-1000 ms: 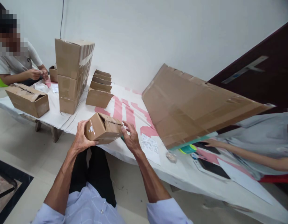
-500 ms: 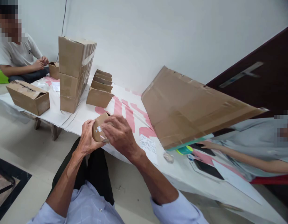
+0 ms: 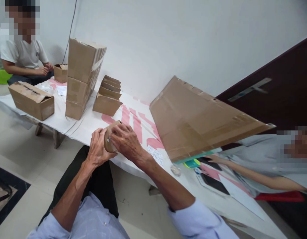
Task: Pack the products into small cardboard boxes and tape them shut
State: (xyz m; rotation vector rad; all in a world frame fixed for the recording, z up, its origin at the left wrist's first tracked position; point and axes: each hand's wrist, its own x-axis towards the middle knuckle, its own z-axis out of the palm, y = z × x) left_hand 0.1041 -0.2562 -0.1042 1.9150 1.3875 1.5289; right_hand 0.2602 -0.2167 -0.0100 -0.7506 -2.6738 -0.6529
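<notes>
Over the table's near edge, a small brown cardboard box is held tilted between my two hands. My left hand wraps round its left side and underside, thumb below. Bent fingers of my right hand press against the box's facing end and upper edge, covering much of it. Small white-and-blue stickers show on that end, partly hidden by the fingers. I cannot see whether anything small lies under my right fingertips. Just beyond stands a row of narrow open cardboard boxes.
Left of the row rises a tall stack of cardboard boxes, with a long box farther left. A big cardboard sheet leans at right. Behind it are a tape roll, a tablet and a person's arm. Another person sits far left.
My right hand has come down and closer onto the box end, covering more of the stickers. The box is turned slightly in my left hand. The camera view has shifted a little.
</notes>
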